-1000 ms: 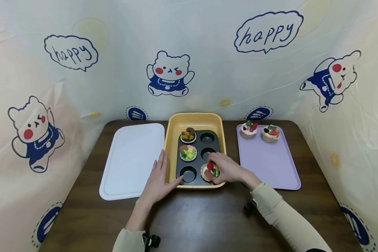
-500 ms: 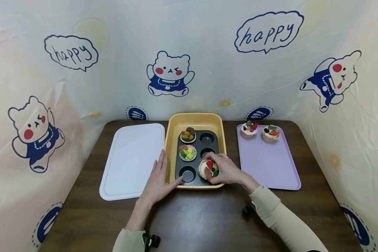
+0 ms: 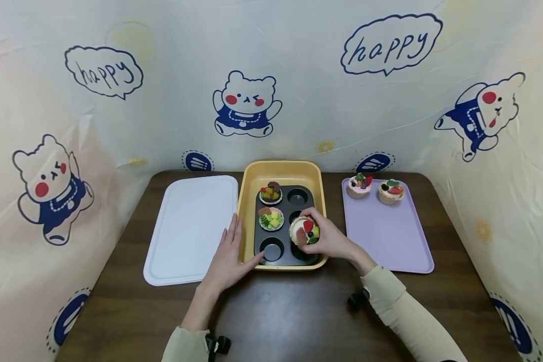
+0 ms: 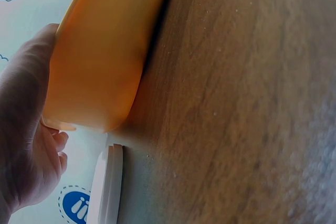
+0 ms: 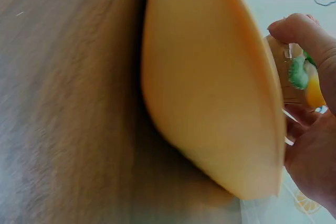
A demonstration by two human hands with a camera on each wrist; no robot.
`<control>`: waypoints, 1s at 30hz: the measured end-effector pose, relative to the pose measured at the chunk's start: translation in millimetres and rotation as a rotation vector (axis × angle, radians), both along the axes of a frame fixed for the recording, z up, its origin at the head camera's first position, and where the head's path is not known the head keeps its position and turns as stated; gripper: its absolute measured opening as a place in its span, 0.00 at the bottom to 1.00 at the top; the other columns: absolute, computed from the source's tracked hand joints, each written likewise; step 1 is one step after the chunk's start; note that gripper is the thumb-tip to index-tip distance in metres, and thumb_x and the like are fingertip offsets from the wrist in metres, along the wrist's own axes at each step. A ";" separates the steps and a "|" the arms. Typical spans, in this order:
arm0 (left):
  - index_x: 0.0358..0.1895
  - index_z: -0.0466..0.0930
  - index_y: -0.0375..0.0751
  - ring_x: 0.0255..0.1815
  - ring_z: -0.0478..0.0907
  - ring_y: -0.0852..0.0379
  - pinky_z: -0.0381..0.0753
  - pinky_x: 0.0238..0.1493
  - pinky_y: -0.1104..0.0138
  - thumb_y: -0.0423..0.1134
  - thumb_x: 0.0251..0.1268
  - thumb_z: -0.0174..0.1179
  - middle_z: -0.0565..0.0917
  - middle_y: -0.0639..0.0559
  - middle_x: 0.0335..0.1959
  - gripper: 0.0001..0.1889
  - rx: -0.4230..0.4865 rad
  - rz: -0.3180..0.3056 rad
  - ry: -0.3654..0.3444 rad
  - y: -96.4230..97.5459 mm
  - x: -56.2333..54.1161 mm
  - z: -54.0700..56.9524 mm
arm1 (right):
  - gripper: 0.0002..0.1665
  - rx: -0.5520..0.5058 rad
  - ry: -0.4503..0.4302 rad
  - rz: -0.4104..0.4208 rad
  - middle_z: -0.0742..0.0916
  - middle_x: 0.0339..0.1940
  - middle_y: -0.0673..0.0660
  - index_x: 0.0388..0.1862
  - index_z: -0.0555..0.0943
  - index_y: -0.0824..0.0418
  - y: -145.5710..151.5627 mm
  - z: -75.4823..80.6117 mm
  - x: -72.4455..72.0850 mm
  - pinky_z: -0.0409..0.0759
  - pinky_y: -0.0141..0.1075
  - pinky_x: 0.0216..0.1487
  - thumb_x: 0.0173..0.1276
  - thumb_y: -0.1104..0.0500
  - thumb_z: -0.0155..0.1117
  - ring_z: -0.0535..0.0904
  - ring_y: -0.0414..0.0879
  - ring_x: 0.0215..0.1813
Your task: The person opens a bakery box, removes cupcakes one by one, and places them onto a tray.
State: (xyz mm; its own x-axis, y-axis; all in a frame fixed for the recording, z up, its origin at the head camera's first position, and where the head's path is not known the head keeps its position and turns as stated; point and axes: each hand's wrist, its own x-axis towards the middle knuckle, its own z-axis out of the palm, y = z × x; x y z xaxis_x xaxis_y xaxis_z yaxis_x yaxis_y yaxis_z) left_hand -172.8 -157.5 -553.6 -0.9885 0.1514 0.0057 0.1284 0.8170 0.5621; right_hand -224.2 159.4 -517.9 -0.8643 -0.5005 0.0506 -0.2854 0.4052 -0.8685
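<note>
The near-left pan well (image 3: 272, 250) has room above; the right grip (image 3: 329, 237) bars passage rightward.

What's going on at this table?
A person's right hand grips a fruit-topped toy cupcake and holds it over the right column of a dark muffin pan. The pan sits in a yellow bin, with the left hand resting against its left side. Two other cupcakes fill the far and middle left cups; the near left one is empty. Two more stand on the purple tray.
</note>
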 end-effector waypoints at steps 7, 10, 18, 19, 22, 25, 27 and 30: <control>0.93 0.40 0.46 0.94 0.49 0.34 0.51 0.93 0.42 0.69 0.68 0.69 0.37 0.49 0.96 0.63 0.000 0.003 0.001 0.6 -0.1 0.6 | 0.47 -0.049 -0.005 -0.074 0.85 0.65 0.62 0.73 0.70 0.58 -1.8 -0.6 0.0 0.84 0.51 0.74 0.59 0.62 0.87 0.83 0.53 0.63; 0.93 0.41 0.47 0.94 0.49 0.34 0.52 0.93 0.42 0.69 0.67 0.69 0.37 0.51 0.96 0.63 0.001 0.005 -0.002 0.2 0.1 0.8 | 0.45 -0.091 0.005 -0.106 0.85 0.64 0.62 0.72 0.71 0.59 -3.6 -3.3 0.5 0.85 0.41 0.71 0.61 0.62 0.86 0.83 0.52 0.63; 0.93 0.40 0.48 0.94 0.49 0.34 0.51 0.93 0.42 0.70 0.67 0.68 0.34 0.54 0.96 0.62 -0.003 0.002 -0.012 0.1 0.1 -1.2 | 0.43 -0.200 -0.010 -0.220 0.84 0.67 0.64 0.74 0.69 0.61 -7.2 -7.9 2.7 0.81 0.34 0.70 0.66 0.62 0.83 0.81 0.51 0.65; 0.93 0.40 0.48 0.94 0.49 0.34 0.51 0.93 0.42 0.70 0.68 0.68 0.34 0.54 0.96 0.62 -0.004 0.001 -0.013 0.1 0.2 -1.6 | 0.44 -0.210 -0.017 -0.234 0.83 0.68 0.64 0.75 0.67 0.61 -7.5 -8.2 2.8 0.80 0.35 0.72 0.67 0.62 0.82 0.81 0.52 0.66; 0.93 0.40 0.49 0.94 0.49 0.34 0.51 0.93 0.42 0.70 0.68 0.68 0.34 0.53 0.96 0.62 -0.002 0.001 -0.012 0.3 0.5 -1.9 | 0.45 -0.240 -0.032 -0.268 0.83 0.69 0.65 0.75 0.64 0.61 -8.4 -8.7 2.4 0.78 0.35 0.73 0.67 0.62 0.82 0.80 0.52 0.67; 0.93 0.41 0.48 0.93 0.49 0.33 0.52 0.92 0.41 0.70 0.68 0.68 0.34 0.52 0.96 0.62 -0.003 0.000 -0.007 0.4 0.3 -2.0 | 0.44 -0.261 -0.016 -0.275 0.82 0.69 0.65 0.74 0.67 0.62 -9.0 -8.2 1.8 0.78 0.30 0.71 0.66 0.64 0.82 0.79 0.53 0.67; 0.93 0.41 0.48 0.93 0.49 0.33 0.52 0.92 0.41 0.70 0.67 0.68 0.34 0.53 0.96 0.62 -0.003 0.000 -0.006 0.4 0.3 -1.4 | 0.44 -0.267 0.002 -0.279 0.81 0.69 0.65 0.75 0.68 0.62 -9.1 -7.7 1.8 0.79 0.29 0.69 0.66 0.65 0.82 0.79 0.53 0.66; 0.93 0.41 0.48 0.94 0.49 0.33 0.52 0.92 0.40 0.69 0.67 0.68 0.34 0.54 0.96 0.62 -0.003 -0.001 -0.005 0.3 0.2 -0.7 | 0.45 -0.280 0.016 -0.291 0.82 0.72 0.66 0.77 0.67 0.63 -8.7 -7.0 2.1 0.77 0.33 0.70 0.66 0.67 0.81 0.79 0.53 0.67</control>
